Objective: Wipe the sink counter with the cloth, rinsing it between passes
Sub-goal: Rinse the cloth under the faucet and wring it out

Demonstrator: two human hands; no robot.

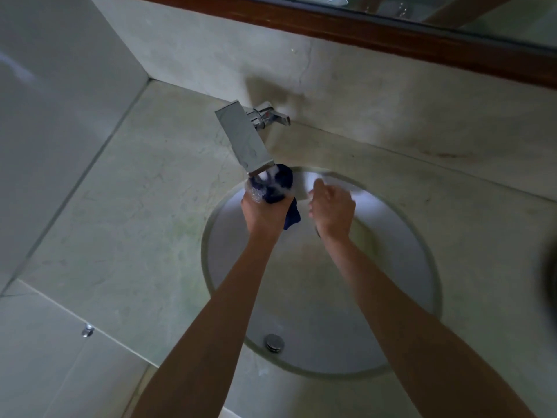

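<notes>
Over the round sink [391,297], the left hand [262,211] grips the blue cloth [278,185] under the running tap [244,137]; the right hand [331,209] hangs loosely curled, holding nothing, above the pale stone worktop [144,206].

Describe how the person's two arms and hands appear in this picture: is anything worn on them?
Both forearms are bare right down to the bottom edge of the picture; no sleeve shows. The left hand and right hand wear no gloves. No watch, bracelet or ring is visible, though the right hand is slightly blurred.
</notes>
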